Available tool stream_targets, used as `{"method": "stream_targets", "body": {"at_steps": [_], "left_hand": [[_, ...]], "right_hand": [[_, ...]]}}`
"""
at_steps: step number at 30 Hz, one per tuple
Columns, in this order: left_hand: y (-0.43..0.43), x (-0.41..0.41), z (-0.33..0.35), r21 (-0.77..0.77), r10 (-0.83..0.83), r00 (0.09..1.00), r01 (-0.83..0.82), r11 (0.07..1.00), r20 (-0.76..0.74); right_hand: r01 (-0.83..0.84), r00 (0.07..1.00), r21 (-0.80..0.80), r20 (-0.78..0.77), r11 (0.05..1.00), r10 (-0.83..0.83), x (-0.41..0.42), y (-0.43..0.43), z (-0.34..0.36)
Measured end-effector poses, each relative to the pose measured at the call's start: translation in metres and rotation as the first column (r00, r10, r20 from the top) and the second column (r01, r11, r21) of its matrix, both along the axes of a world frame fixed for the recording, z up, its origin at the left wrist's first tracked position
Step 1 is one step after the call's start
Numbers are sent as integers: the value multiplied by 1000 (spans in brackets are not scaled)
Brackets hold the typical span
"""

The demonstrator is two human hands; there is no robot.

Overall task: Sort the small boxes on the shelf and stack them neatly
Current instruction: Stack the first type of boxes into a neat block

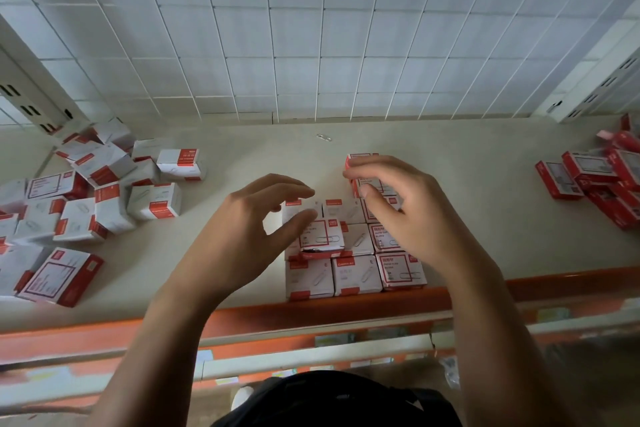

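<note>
Head view, left grip [249,229] was wide and empty over one tilted box [321,236], right grip [408,215] pinched one raised box [357,180], three rows of boxes [356,274] lay on shelf [242,156].

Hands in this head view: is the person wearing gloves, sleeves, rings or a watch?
No. The left hand and right hand are bare, with no gloves, rings or watch showing. The left forearm and right forearm are uncovered down to the picture's lower edge. Between them sits black fabric, perhaps clothing.
</note>
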State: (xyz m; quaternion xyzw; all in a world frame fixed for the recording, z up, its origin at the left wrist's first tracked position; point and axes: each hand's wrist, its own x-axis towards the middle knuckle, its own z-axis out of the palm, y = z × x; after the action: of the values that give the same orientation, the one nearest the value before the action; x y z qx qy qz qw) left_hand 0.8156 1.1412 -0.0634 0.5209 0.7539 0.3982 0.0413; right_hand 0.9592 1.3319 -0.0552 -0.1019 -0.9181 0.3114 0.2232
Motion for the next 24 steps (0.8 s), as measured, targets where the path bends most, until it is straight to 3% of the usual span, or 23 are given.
{"method": "stream_targets", "body": {"at_steps": [8,24], "left_hand": [[-22,9,-9,-86,-92,996,93,992,13],[-11,11,-5,44,-31,999,32,999,-12]], "right_hand": [[-48,999,-40,21,998,48,3,-30,-3],[-93,991,-60,90,994,98,10,-38,-3]]}}
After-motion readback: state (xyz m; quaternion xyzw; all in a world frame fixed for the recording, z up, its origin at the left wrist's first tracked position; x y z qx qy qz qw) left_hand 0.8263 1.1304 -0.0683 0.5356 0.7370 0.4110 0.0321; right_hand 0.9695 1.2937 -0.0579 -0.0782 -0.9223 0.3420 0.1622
